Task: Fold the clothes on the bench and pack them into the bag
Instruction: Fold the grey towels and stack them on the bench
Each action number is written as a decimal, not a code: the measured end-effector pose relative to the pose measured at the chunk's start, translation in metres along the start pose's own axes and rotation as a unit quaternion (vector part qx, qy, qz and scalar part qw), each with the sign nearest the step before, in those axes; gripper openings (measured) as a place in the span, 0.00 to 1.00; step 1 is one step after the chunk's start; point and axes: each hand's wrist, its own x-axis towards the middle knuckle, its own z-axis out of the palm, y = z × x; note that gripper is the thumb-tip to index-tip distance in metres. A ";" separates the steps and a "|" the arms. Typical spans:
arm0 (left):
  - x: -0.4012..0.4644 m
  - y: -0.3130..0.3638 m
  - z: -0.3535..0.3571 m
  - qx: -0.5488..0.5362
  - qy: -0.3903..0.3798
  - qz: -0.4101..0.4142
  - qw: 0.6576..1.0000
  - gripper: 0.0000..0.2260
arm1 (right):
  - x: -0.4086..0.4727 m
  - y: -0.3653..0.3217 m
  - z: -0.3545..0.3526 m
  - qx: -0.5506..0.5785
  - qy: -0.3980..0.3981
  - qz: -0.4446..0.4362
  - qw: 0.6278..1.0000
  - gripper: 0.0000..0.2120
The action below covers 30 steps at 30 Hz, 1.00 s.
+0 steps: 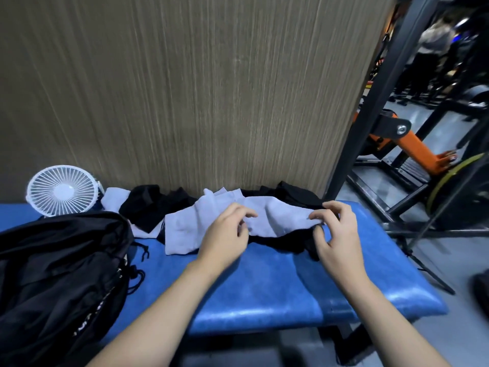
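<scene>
White cloth (277,217) lies over black clothes (156,205) on blue tabletop (264,287). Right hand (336,234) pinches its right edge; left hand (227,237) curled at cloth, grip unclear. Black bag (60,266) left.

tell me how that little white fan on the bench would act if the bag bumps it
The white fan stands upright on a narrow base at the bench back edge, so it would probably tip rather than slide. It looks like thin plastic grille, likely light and easily shoved. The black bag sits right beside it.
</scene>
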 end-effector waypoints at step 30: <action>-0.037 -0.007 -0.045 -0.194 -0.064 -0.205 0.957 0.16 | -0.008 0.009 -0.028 0.256 -0.157 0.270 0.915 0.17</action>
